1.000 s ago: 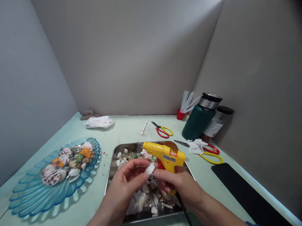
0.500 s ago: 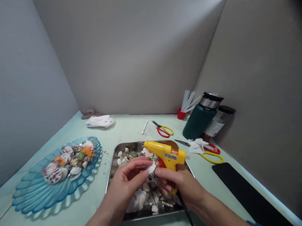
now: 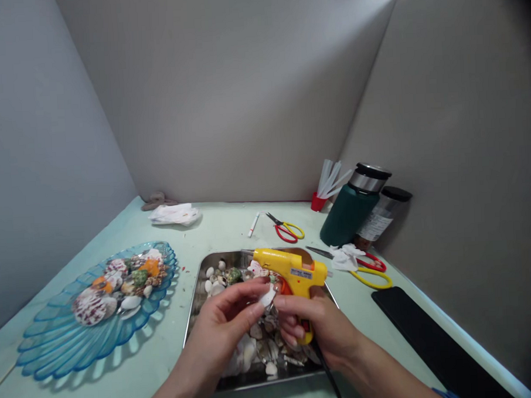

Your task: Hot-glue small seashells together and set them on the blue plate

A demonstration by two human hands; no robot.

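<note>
My right hand (image 3: pixel 326 322) is wrapped round the handle of a yellow hot glue gun (image 3: pixel 274 261), its nozzle pointing left. Between the thumb and fingers of my left hand (image 3: pixel 229 321) is a small white piece (image 3: pixel 267 296); whether it is shell or paper I cannot tell. My right thumb tip comes up to the edge of this piece. Both hands are above a metal tray (image 3: pixel 193 310) of mixed seashells (image 3: pixel 270 351), and they hide part of it. The gun's black cord (image 3: pixel 329 378) hangs down over the tray's front rim.
At left lies a blue shell-shaped dish (image 3: pixel 60 343) with shells and starfish. Scissors (image 3: pixel 286 230) and a marker (image 3: pixel 253 225) lie behind the tray. To the right are larger scissors (image 3: pixel 374 277) under crumpled tissue (image 3: pixel 345 257), a green bottle (image 3: pixel 349 213), glue sticks (image 3: pixel 329 177) and a black strip (image 3: pixel 430 338).
Both hands stay almost in place, with the white piece and the glue gun still held. The white piece has turned slightly in the fingers. The whole view has shifted a little.
</note>
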